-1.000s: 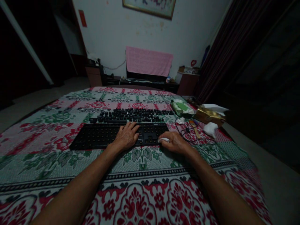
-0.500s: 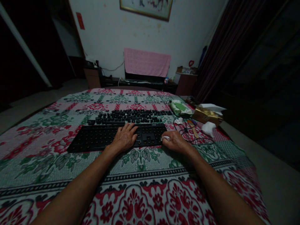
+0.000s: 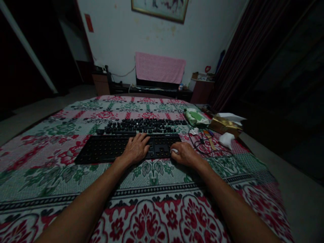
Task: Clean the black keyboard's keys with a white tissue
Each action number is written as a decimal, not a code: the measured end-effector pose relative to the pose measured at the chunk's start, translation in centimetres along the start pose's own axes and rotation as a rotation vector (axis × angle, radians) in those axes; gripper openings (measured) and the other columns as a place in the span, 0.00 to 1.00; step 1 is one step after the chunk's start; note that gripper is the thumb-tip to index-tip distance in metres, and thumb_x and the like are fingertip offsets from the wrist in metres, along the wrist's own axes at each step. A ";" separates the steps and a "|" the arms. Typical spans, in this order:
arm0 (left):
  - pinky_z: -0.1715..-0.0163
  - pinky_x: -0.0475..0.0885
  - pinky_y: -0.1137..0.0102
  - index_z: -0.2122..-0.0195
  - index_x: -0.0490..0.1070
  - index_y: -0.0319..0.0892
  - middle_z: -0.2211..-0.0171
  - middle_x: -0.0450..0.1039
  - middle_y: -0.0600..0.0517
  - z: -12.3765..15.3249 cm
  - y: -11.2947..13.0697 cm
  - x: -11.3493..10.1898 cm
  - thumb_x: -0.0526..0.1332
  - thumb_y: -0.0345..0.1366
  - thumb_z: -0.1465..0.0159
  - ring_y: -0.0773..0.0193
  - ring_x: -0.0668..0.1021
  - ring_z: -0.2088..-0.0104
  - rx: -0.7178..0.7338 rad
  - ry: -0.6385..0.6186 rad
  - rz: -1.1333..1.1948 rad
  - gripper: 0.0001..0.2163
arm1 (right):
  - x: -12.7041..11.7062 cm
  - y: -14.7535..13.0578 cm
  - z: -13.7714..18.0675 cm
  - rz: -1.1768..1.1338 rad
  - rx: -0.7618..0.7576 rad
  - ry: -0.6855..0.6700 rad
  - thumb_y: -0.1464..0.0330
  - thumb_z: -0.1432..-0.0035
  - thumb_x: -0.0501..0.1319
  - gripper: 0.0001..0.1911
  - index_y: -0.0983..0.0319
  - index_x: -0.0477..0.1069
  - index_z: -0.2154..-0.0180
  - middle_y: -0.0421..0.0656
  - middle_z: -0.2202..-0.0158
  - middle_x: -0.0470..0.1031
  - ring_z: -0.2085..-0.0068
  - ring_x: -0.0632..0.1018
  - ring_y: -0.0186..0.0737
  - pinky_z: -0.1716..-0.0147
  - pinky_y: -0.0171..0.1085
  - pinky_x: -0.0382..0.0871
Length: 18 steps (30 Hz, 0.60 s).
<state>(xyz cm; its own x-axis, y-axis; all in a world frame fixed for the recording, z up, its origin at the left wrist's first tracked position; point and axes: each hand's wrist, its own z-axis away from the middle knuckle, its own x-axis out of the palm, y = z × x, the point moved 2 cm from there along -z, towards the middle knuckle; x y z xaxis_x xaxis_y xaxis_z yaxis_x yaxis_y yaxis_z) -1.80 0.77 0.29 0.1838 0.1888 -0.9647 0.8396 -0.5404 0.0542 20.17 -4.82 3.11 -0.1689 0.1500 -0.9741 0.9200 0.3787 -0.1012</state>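
Note:
A black keyboard (image 3: 98, 148) with its keycaps off lies on the patterned tablecloth (image 3: 152, 192). Across its middle rests my left hand (image 3: 136, 147), fingers spread flat on it. My right hand (image 3: 184, 153) is closed at the keyboard's right end, with a white tissue (image 3: 174, 151) pinched between thumb and fingers. Behind the keyboard, loose black keycaps (image 3: 144, 125) lie in rough rows. Part of the keyboard's middle is hidden under my left hand.
To the right lie a green and white wipes pack (image 3: 196, 116), a gold tissue box (image 3: 224, 125), crumpled white tissue (image 3: 227, 140), a brush (image 3: 211, 143) and a black cable (image 3: 199, 152). A pink towel (image 3: 160, 67) covers a screen by the wall.
My right hand has moved a little left along the keyboard's right end, still holding the tissue. My left hand stays at the same place on the keyboard.

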 end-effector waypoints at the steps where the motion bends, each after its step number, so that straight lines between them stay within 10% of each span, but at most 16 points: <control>1: 0.48 0.59 0.57 0.43 0.59 0.45 0.39 0.54 0.50 0.0 0.0 0.0 0.46 0.41 0.36 0.54 0.57 0.40 0.002 0.003 0.001 0.20 | 0.0 0.1 0.0 0.004 0.006 0.007 0.70 0.48 0.53 0.10 0.63 0.73 0.68 0.44 0.71 0.74 0.69 0.72 0.37 0.69 0.33 0.58; 9: 0.48 0.59 0.58 0.44 0.60 0.45 0.39 0.55 0.50 -0.1 0.0 0.0 0.46 0.41 0.36 0.54 0.58 0.41 -0.003 0.000 0.014 0.20 | 0.6 1.0 -0.1 -0.080 0.025 0.203 0.68 0.42 0.52 0.11 0.63 0.71 0.62 0.45 0.67 0.72 0.64 0.71 0.37 0.64 0.33 0.60; 18: 0.47 0.58 0.58 0.43 0.59 0.46 0.39 0.54 0.50 -0.1 0.1 -0.1 0.47 0.41 0.36 0.54 0.57 0.40 -0.014 -0.013 0.022 0.20 | 0.7 0.3 -0.4 0.053 0.023 0.104 0.69 0.42 0.52 0.11 0.62 0.71 0.61 0.45 0.66 0.67 0.63 0.68 0.38 0.62 0.35 0.59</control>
<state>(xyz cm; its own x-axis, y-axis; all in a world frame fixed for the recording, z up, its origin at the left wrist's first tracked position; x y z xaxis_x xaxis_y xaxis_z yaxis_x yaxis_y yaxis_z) -1.71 0.78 0.37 0.1960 0.1665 -0.9664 0.8428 -0.5324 0.0792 20.18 -4.21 2.47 -0.1541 0.2640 -0.9521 0.9364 0.3465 -0.0555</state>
